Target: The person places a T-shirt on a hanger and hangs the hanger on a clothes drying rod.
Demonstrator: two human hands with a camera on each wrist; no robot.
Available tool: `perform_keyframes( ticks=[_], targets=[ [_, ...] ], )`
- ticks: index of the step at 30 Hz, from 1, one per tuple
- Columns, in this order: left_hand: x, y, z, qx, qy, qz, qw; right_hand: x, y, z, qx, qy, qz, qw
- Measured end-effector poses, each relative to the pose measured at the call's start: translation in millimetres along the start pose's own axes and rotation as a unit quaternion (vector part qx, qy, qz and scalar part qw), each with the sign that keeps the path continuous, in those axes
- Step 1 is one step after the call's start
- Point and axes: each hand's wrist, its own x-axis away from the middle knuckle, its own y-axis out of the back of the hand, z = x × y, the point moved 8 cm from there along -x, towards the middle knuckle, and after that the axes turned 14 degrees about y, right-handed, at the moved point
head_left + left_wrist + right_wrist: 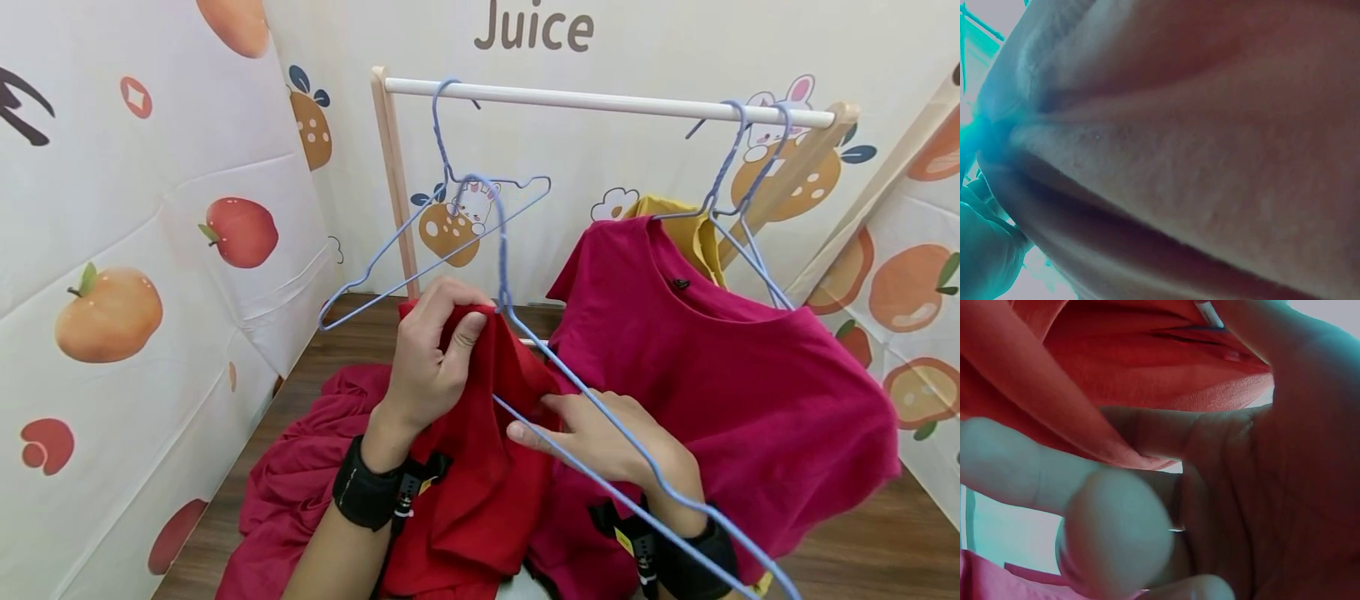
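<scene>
A red garment point(480, 492) hangs bunched below my left hand point(431, 358), which pinches its upper edge between thumb and curled fingers. Beside that thumb is the neck of a blue wire hanger point(504, 258). Its near side slants down to the lower right, outside the cloth, while its other end is hidden by the red fabric. My right hand point(615, 437) reaches from the right behind the hanger's bars, fingers at the garment's side. Close up in the right wrist view, red cloth point(1147, 369) drapes over the loosely bent fingers point(1010, 462). Cloth fills the left wrist view.
A rack with a white rod point(600, 100) stands ahead. One bare blue hanger point(375, 258) hangs at its left. At the right hang a magenta shirt point(705, 350) and a yellow garment point(678, 229). Crumpled dark pink cloth point(300, 475) lies on the wooden surface point(885, 533).
</scene>
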Motion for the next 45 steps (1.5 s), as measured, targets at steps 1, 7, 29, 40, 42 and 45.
perform_keyframes(
  ticks=[1,7,29,40,42,45],
  targets=[
    [-0.2,1.7,0.1,0.006,0.000,-0.003,1.0000,-1,-2,1,0.006,0.008,0.006,1.000],
    [-1.4,8.0,0.6,0.016,0.007,-0.014,0.9998,-5,-13,-1,0.001,0.021,0.027,0.999],
    [-3.0,20.5,3.8,0.010,0.021,-0.053,0.9983,4,-7,6,-0.029,0.146,0.059,0.987],
    [-3.6,26.1,12.1,-0.022,0.041,-0.058,0.9972,34,26,17,-0.033,0.241,-0.026,0.970],
    [-3.4,28.5,13.8,-0.027,0.044,-0.059,0.9969,40,34,21,-0.027,0.278,-0.064,0.958],
    [-3.7,32.5,15.9,-0.033,0.048,-0.059,0.9966,51,46,21,-0.016,0.322,-0.122,0.939]
  ],
)
